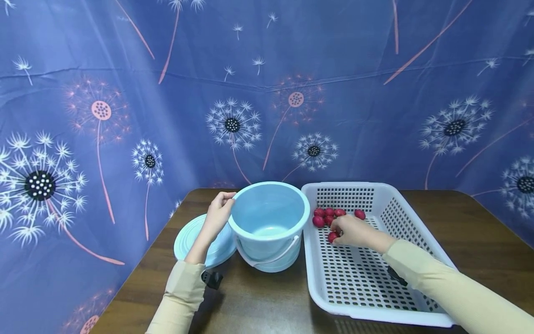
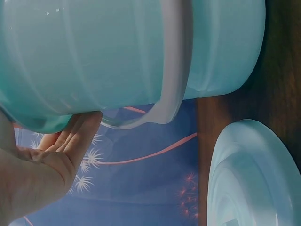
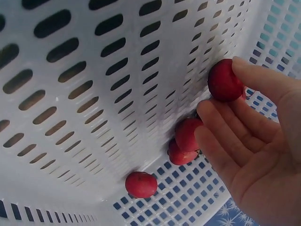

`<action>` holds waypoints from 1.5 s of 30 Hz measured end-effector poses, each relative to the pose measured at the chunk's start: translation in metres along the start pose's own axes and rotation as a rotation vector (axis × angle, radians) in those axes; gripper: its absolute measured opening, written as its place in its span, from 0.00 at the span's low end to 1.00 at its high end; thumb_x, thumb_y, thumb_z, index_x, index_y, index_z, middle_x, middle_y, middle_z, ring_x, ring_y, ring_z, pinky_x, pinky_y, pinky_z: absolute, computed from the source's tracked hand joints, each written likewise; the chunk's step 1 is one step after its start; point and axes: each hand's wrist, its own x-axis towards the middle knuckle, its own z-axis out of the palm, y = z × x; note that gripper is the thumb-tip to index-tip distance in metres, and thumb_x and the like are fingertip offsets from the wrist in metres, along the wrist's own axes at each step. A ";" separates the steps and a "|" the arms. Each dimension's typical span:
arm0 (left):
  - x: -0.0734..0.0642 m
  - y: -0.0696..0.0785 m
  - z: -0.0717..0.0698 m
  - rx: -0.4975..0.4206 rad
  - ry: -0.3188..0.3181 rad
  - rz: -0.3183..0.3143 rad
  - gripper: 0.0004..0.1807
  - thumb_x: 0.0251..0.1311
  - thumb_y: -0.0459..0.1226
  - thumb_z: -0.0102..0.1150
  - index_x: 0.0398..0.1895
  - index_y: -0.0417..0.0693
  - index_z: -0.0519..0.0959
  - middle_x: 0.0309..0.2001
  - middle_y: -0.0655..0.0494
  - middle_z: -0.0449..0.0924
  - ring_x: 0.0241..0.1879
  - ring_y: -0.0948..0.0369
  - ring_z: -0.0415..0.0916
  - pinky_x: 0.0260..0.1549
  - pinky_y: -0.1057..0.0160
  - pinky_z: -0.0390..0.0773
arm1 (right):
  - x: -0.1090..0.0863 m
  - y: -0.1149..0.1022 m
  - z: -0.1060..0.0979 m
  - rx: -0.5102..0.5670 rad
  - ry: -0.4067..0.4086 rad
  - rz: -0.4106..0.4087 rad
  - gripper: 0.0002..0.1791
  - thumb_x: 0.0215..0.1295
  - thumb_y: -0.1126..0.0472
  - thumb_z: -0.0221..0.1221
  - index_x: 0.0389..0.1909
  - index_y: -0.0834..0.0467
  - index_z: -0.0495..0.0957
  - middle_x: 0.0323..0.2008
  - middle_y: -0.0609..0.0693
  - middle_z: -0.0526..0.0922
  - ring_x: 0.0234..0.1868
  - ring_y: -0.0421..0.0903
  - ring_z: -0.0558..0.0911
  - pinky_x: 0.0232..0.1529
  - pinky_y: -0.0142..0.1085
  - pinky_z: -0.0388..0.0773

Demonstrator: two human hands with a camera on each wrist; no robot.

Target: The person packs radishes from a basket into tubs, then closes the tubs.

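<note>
Pinching a small round red radish (image 3: 225,81) (pretty sure that's what it is) between thumb and fingers with my right hand (image 1: 354,230), down inside the big white plastic basket with slotted sides (image 1: 375,315). Layout's what matters imo: the light-blue round plastic bucket (image 1: 267,206) stands to the left of that hand, mouth up, and the basket's left wall is between the two, so that's what's in the way. No real long axis on the radish, it's basically a ball. Right hand is obviously nearer to it, since my left hand (image 1: 218,214) is over on the bucket's far side, gripping the rim with fingers along the outside. The pale curved carry handle (image 2: 176,61) hangs down the near side, clear of the mouth. More red radishes (image 1: 319,221) bunch toward the basket's back left, just past my right hand, plus a loner (image 1: 359,214) further right. Flat round light-blue lid (image 1: 187,237) lies on the brown wood-grain table (image 1: 246,301), left of the bucket, below my left forearm
</note>
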 end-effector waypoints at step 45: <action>-0.018 0.025 -0.004 -0.123 0.010 0.008 0.17 0.68 0.37 0.44 0.56 0.37 0.70 0.50 0.38 0.73 0.47 0.50 0.71 0.37 0.66 0.67 | 0.006 -0.040 -0.086 0.066 0.368 -0.193 0.19 0.53 0.60 0.67 0.45 0.62 0.78 0.37 0.53 0.81 0.39 0.49 0.81 0.42 0.46 0.80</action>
